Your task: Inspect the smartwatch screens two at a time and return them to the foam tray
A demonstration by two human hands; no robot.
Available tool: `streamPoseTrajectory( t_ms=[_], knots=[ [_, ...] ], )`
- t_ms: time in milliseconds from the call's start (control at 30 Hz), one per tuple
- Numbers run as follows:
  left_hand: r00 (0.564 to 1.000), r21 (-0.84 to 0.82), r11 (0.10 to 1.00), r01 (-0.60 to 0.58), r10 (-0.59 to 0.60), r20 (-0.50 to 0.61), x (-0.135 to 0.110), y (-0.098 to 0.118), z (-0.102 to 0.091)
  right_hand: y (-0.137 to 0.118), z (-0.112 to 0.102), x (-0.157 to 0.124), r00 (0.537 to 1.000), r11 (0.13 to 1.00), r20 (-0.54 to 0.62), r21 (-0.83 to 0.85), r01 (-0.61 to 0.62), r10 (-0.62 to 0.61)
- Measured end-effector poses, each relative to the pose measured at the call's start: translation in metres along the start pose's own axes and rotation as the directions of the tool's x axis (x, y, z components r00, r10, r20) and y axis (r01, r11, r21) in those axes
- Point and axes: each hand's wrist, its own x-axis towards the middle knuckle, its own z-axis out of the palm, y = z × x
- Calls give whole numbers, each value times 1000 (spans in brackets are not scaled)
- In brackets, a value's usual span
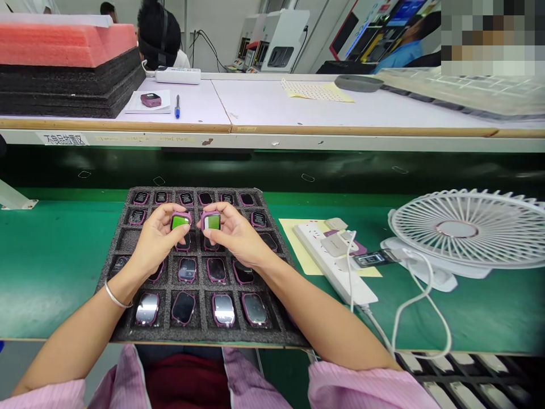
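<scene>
My left hand (164, 230) pinches a purple-framed smartwatch body (180, 220) whose screen glows green. Beside it, my right hand (227, 227) grips a second purple watch body (211, 222), its screen part green and part pale. Both are held a little apart over a black foam tray (200, 335) divided into square pockets. Several more watch bodies lie in the pockets, such as a dark one (183, 308) and a shiny one (223, 309) in the front row. Some in the back rows show lit text. My hands and forearms hide part of the tray.
To the right are a white power strip (315, 241) on yellow paper, a white fan (457, 229) and looped white cables. The shelf (255, 113) behind carries stacked foam (68, 85), a blue pen (177, 107) and another watch body (150, 100). People sit beyond it.
</scene>
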Motion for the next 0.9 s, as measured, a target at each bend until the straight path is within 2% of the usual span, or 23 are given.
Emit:
streamPoseTrajectory(
  t_ms=[333, 600, 900],
  knots=[
    [999, 29, 999, 42, -41, -27, 0, -1, -1, 0, 0, 2, 999, 1000, -45, 17, -22, 23],
    [997, -46, 996, 71, -73, -35, 0, -2, -2, 0, -1, 2, 994, 997, -87, 51, -61, 66],
    [998, -136, 989, 49, -54, -36, 2, -3, -4, -1, 0, 1, 1000, 999, 2, 34, 6, -6]
  ],
)
